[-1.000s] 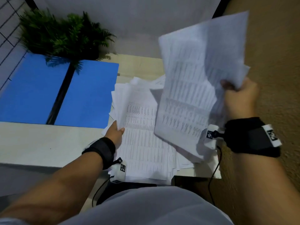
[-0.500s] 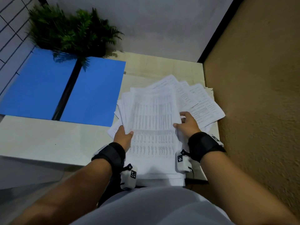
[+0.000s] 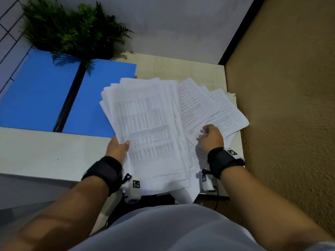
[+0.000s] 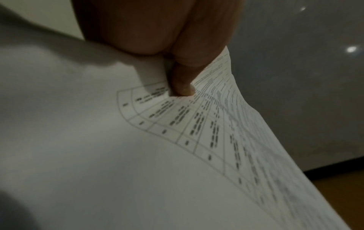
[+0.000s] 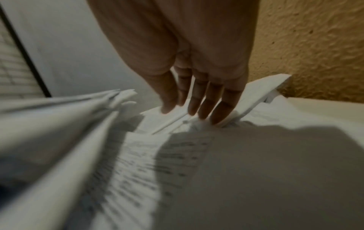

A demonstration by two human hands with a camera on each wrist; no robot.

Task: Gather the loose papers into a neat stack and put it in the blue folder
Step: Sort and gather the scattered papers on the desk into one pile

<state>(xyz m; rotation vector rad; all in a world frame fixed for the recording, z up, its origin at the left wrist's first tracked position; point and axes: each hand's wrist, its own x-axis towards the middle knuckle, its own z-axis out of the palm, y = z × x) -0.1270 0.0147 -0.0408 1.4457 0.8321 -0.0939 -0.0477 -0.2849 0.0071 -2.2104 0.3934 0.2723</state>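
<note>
Your left hand [image 3: 117,148] is pinching the gathered papers [image 3: 150,127] steady; your right hand [image 3: 210,137], fingers [image 5: 202,99] released, is reaching for the fanned sheets [image 3: 213,107] beyond its fingertips.

Office desk corner, printed papers [image 3: 148,124], blue folder [image 3: 45,98], potted fern [image 3: 72,29]

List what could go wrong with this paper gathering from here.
1. The left hand pinches only the edge of the uneven bundle; sheets may slip out.
2. The fanned sheets under the right hand reach the table's right edge and could slide off.
3. The papers' near ends overhang the table.
</note>
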